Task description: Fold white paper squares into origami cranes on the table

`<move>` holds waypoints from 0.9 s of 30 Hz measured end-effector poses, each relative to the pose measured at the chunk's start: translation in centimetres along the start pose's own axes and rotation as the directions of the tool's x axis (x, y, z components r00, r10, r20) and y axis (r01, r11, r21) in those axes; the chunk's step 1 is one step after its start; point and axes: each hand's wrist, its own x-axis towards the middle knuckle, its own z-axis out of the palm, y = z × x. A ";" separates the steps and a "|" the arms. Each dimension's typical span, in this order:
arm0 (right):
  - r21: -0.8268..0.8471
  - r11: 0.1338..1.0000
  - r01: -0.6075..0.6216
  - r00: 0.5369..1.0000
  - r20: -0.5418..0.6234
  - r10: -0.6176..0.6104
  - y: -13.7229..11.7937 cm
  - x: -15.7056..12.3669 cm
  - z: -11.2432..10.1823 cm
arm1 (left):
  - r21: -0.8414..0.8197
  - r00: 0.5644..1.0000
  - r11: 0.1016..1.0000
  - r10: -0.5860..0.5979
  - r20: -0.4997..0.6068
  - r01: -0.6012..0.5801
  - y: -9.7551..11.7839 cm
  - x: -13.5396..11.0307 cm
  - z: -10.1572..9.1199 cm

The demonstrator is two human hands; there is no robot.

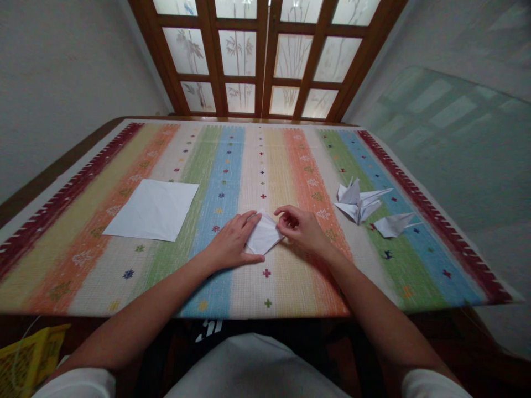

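Note:
A small folded piece of white paper (pixel 264 235), roughly diamond-shaped with visible creases, lies on the striped tablecloth in front of me. My left hand (pixel 236 237) rests along its left side, fingers and thumb spread apart and holding it down against the cloth. At its right edge my right hand (pixel 301 226) has its thumb and index finger pinched together, with the other fingers curled in. Whether a layer of the paper is between those fingertips is too small to make out.
A flat white paper sheet (pixel 152 210) lies to the left. Folded white paper cranes (pixel 359 202) sit at the right, with another folded paper piece (pixel 394 225) beside them. The striped tablecloth (pixel 174 282) covers the table. A yellow plastic basket (pixel 31 354) stands below at the left.

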 end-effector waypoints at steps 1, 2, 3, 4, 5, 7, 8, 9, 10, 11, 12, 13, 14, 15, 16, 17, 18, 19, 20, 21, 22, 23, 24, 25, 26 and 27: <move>0.039 0.999 -0.027 1.000 -0.012 0.028 0.1 0.0 0.1 | -0.004 1.000 1.000 0.000 -0.004 0.000 0.0 0.0 0.0; 0.085 0.995 -0.053 0.998 -0.021 0.055 0.2 0.1 0.2 | -0.008 1.000 1.000 0.001 -0.008 -0.001 0.1 0.0 -0.1; 0.136 0.988 -0.075 0.997 -0.026 0.079 0.3 0.1 0.4 | -0.013 1.000 1.000 0.001 -0.012 -0.001 0.1 0.0 -0.1; 0.189 0.978 -0.094 0.995 -0.027 0.101 0.4 0.1 0.5 | -0.016 1.000 1.000 0.000 -0.017 -0.001 0.1 0.1 -0.2; 0.241 0.964 -0.114 0.992 -0.023 0.123 0.5 0.2 0.6 | -0.019 1.000 1.000 -0.001 -0.022 0.001 0.1 0.1 -0.2; 0.341 0.926 -0.160 0.986 0.010 0.166 0.7 0.2 0.8 | -0.019 0.999 1.000 -0.005 -0.033 0.005 0.1 0.1 -0.1; 0.387 0.904 -0.185 0.982 0.041 0.183 0.8 0.3 0.9 | -0.018 0.999 1.000 -0.007 -0.039 0.007 0.0 0.1 -0.1; 0.426 0.881 -0.207 0.978 0.080 0.192 0.8 0.3 0.9 | -0.018 0.999 1.000 -0.012 -0.046 0.011 0.0 0.1 0.0; 0.457 0.861 -0.223 0.975 0.121 0.188 0.9 0.3 0.9 | -0.019 0.998 1.000 -0.017 -0.053 0.016 0.0 0.1 0.0; 0.478 0.847 -0.232 0.971 0.161 0.176 0.9 0.3 1.0 | -0.021 0.998 1.000 -0.022 -0.060 0.021 0.0 0.1 0.1; 0.489 0.839 -0.238 0.967 0.199 0.158 0.9 0.3 1.1 | -0.025 0.997 0.999 -0.028 -0.066 0.026 0.0 0.1 0.1; 0.490 0.838 -0.240 0.962 0.234 0.139 0.9 0.3 1.2 | -0.030 0.997 0.999 -0.033 -0.073 0.031 0.0 0.1 0.1; 0.479 0.845 -0.237 0.958 0.260 0.121 0.8 0.2 1.3 | -0.034 0.996 0.999 -0.038 -0.079 0.035 0.0 0.1 0.1; 0.448 0.867 -0.221 0.956 0.276 0.101 0.7 0.2 1.5 | -0.037 0.996 0.999 -0.042 -0.082 0.039 0.0 0.1 0.1; 0.394 0.899 -0.190 0.956 0.283 0.077 0.6 0.1 1.6 | -0.038 0.995 0.998 -0.045 -0.084 0.042 0.0 0.1 0.0; 0.324 0.935 -0.145 0.957 0.286 0.049 0.5 0.1 1.7 | -0.038 0.995 0.998 -0.046 -0.085 0.043 0.0 0.1 0.0; 0.244 0.966 -0.089 0.958 0.287 0.016 0.3 0.0 1.8 | -0.036 0.995 0.998 -0.045 -0.086 0.042 0.0 0.1 0.0; 0.167 0.985 -0.033 0.957 0.290 -0.017 0.1 0.0 1.8 | -0.035 0.995 0.999 -0.042 -0.086 0.039 0.0 0.1 -0.1; 0.103 0.995 0.014 0.954 0.295 -0.044 0.0 0.0 1.9 | -0.034 0.996 0.999 -0.039 -0.085 0.036 0.0 0.2 -0.1; 0.059 0.997 0.047 0.951 0.302 -0.063 -0.2 -0.1 1.9 | -0.034 0.996 0.999 -0.036 -0.085 0.033 0.0 0.2 -0.1; 0.030 0.997 0.068 0.949 0.307 -0.074 -0.3 -0.1 1.9 | -0.035 0.996 0.999 -0.034 -0.085 0.032 0.0 0.2 -0.1; 0.007 0.997 0.082 0.948 0.309 -0.081 -0.3 -0.1 2.0 | -0.036 0.996 0.999 -0.034 -0.083 0.031 0.0 0.2 -0.1; -0.014 0.995 0.094 0.947 0.311 -0.085 -0.3 -0.1 2.0 | -0.038 0.996 0.999 -0.034 -0.081 0.031 0.0 0.2 -0.1; -0.032 0.994 0.104 0.946 0.312 -0.089 -0.3 -0.1 2.1 | -0.041 0.996 0.999 -0.034 -0.079 0.031 0.0 0.2 -0.1; -0.048 0.992 0.116 0.945 0.312 -0.095 -0.2 -0.1 2.1 | -0.045 0.997 0.999 -0.033 -0.077 0.029 0.0 0.2 -0.1; -0.059 0.990 0.128 0.944 0.313 -0.104 -0.1 -0.1 2.1 | -0.049 0.997 0.998 -0.032 -0.075 0.028 0.0 0.2 -0.1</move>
